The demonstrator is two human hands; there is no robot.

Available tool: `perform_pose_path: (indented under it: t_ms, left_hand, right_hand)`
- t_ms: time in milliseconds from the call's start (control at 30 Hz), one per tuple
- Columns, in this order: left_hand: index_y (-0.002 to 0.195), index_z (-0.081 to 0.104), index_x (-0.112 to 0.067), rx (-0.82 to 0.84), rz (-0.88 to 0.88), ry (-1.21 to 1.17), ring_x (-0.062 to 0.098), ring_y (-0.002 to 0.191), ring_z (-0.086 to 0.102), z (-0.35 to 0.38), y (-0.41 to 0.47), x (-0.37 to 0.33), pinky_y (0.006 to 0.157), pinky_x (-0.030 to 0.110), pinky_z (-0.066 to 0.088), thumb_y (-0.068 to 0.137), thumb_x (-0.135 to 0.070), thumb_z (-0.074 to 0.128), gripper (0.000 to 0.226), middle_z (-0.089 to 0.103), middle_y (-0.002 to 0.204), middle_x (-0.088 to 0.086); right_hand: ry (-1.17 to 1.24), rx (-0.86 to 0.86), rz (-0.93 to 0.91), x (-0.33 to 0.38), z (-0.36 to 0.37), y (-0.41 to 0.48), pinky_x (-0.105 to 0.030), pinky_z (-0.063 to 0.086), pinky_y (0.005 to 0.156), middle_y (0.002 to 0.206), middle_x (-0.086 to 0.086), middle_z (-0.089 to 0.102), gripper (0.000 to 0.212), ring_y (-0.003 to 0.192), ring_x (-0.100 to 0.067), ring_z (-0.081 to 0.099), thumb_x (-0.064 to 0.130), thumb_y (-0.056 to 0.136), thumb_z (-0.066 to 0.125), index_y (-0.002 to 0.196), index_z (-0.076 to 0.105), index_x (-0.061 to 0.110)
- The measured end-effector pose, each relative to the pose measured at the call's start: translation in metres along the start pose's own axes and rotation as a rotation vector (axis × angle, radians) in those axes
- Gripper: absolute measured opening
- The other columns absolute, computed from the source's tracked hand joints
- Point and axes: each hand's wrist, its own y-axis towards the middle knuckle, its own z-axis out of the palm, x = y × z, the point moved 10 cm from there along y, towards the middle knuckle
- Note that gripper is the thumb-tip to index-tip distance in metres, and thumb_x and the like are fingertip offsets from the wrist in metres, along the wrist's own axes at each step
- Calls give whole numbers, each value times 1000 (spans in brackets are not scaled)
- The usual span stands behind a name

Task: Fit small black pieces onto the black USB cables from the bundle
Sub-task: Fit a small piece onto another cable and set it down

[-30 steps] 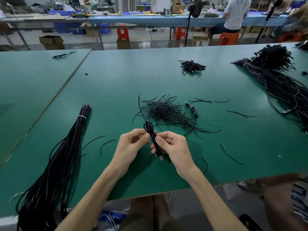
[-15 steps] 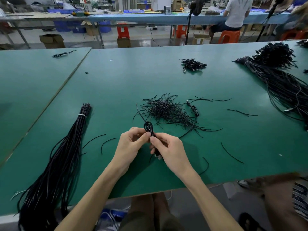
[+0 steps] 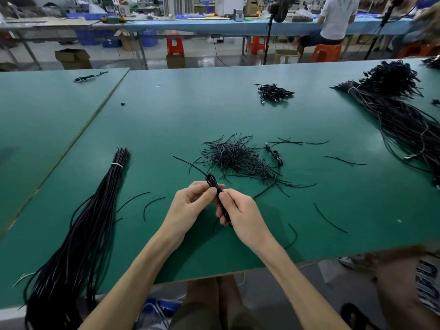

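L hand (image 3: 188, 208) & R hand (image 3: 242, 215) bare, nails short. Forearms (image 3: 142, 265) bare to frame edge. Olive-drab shorts (image 3: 197, 317) on thighs, bare knees (image 3: 204, 289) beyond hem.

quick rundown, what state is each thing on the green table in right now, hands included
left hand: pinching the looped cable just below its loop
right hand: curled round the cable's lower part
looped cable: folded into a loop, held by both hands
left bundle: lying flat, tied with a white band
short black pieces: loose, in a scattered pile
far heap: piled, untouched
right bundle: lying spread out, unheld
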Motion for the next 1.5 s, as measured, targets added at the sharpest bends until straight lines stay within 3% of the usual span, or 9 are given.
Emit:
perform_pose_path:
  t_ms: [233,533,700,933,1167,1267,1367,1433,1500]
  left_hand:
    - [108,77,-3,-10,16,-29,25,102,68,-4,0,-2,98,34,53,98,-11,66,17,69,116,21]
    - [101,78,-2,14,59,-104,20,98,66,-7,4,3,93,31,49,87,-17,75,20,71,101,12]
    - [86,76,-6,-44,97,-100,28,88,63,-12,7,4,91,42,49,80,-19,81,15,67,91,20]
    - [85,60,8,32,146,-110,23,68,56,-7,9,1,79,36,47,88,-16,75,28,59,72,15]
    - [106,76,-5,71,157,-61,18,64,51,1,5,-4,76,23,49,97,-21,67,20,61,71,3]
    - [99,75,-1,40,152,-68,16,65,49,-1,3,-6,74,22,46,96,-19,67,20,61,77,0]
    - [87,71,0,-21,131,-51,11,69,53,-4,2,-9,70,20,45,93,-22,69,22,62,78,-1]
    - [82,68,-2,-39,114,-34,22,72,58,-6,2,-8,72,31,48,93,-24,70,25,64,77,11]
    - [86,64,3,-29,97,-60,49,75,59,-5,1,-8,78,53,49,96,-22,69,27,63,83,33]
  right_hand:
    - [7,-27,21,4,0,1,-28,39,53,63,8,55,35,56,-9,47,29,111,45,83,63,18]
    - [194,44,71,6,2,0,-13,34,51,55,21,52,35,50,1,40,15,112,41,84,61,13]
    - [223,127,83,4,11,0,-18,27,49,64,8,44,36,54,-5,34,19,112,41,84,58,4]
    - [190,226,70,6,19,-3,-18,27,50,57,11,39,42,51,-5,31,26,112,37,83,59,5]
    - [205,166,90,5,15,-2,-20,23,50,54,16,45,45,52,-4,31,26,113,35,91,63,-1]
    - [202,156,82,5,15,-2,-20,24,49,57,13,45,47,51,-5,31,27,113,35,94,64,-3]
    - [152,148,68,7,15,-3,-19,31,49,61,9,54,43,52,-6,40,36,112,36,91,64,10]
    - [82,142,73,5,15,-3,-22,36,51,63,3,56,51,53,-10,44,49,107,40,87,62,7]
    - [27,133,68,3,14,-2,-23,38,52,62,5,58,57,51,-9,46,55,103,45,83,60,3]
